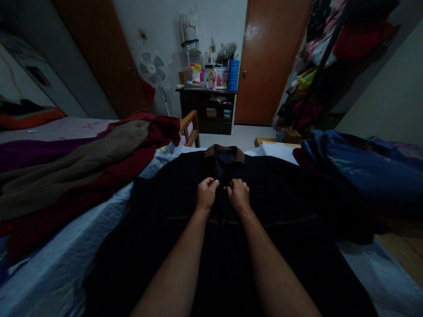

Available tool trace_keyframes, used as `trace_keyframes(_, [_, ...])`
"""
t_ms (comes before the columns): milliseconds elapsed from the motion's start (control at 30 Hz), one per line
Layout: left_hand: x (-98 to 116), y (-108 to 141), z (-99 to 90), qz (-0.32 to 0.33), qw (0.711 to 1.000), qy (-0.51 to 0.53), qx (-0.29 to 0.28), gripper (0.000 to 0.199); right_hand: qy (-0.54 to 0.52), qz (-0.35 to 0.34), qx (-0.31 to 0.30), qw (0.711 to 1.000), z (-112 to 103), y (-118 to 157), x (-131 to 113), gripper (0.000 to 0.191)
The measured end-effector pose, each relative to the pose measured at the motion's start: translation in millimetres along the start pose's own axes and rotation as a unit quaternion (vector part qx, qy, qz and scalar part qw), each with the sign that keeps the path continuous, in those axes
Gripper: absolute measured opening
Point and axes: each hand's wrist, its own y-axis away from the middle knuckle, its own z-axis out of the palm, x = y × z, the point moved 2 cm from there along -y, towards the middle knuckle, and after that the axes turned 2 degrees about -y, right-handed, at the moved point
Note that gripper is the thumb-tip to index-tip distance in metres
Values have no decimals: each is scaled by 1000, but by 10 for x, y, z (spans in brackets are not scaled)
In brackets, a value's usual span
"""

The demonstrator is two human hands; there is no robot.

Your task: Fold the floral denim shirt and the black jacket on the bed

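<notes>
A black jacket (185,185) with a brown collar (239,156) lies spread on its back across the bed, sleeves out to both sides. My left hand (207,193) pinches the front edge of the jacket a little below the collar. Just to its right, my right hand (239,194) is closed on the opposite front edge. A small shiny fastener shows at the fingertips of each hand. Between the hands the two edges are apart at the neck, where the dark lining shows. Lower down, the front is too dark to make out.
Grey, dark red and purple clothes (125,141) are heaped on the left. Folded blue clothing (363,163) is stacked at the right. Beyond the bed (109,224) stand a wooden chair (193,125), a fan (152,68) and a dark cabinet (191,105). Clothes hang at upper right.
</notes>
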Motion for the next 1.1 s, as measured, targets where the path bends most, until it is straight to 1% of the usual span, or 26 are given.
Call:
trace_keyframes(100, [-15,4,45,5,999,26,-45,19,-13,5,-7,1000,-21,-14,-11,17])
trace_keyframes(200, [-62,6,97,6,995,17,-96,17,-32,10,-4,999,-38,-28,-10,20])
trace_keyframes(267, [-96,9,126,11,993,1,-118,18,-63,17,0,998,-41,-41,14,22])
trace_keyframes(333, [-115,13,139,19,992,-32,-119,16,-109,26,7,994,-39,-61,59,21])
trace_keyframes(433, [-94,29,137,31,988,-108,-110,7,-188,19,17,982,-40,-99,140,18])
trace_keyframes(500, [-50,51,131,45,980,-165,-101,3,-226,9,21,974,-46,-120,180,17])
trace_keyframes(567, [2,78,128,58,968,-228,-90,6,-249,3,22,968,-57,-132,199,16])
trace_keyframes(633, [48,109,137,70,951,-288,-86,9,-258,-2,17,966,-69,-133,198,15])
trace_keyframes(700, [81,137,159,83,934,-333,-95,9,-260,-6,6,966,-78,-127,185,15])
trace_keyframes(800, [102,168,190,106,916,-369,-113,10,-261,-12,-6,965,-92,-117,170,13])
trace_keyframes(900, [107,180,199,116,902,-398,-118,12,-266,-17,-4,964,-103,-116,172,11])
trace_keyframes(1000, [121,186,194,113,890,-425,-120,15,-277,-21,-2,961,-106,-123,183,11])
trace_keyframes(1100, [141,196,189,90,880,-450,-124,18,-283,-20,-3,959,-102,-127,188,12])
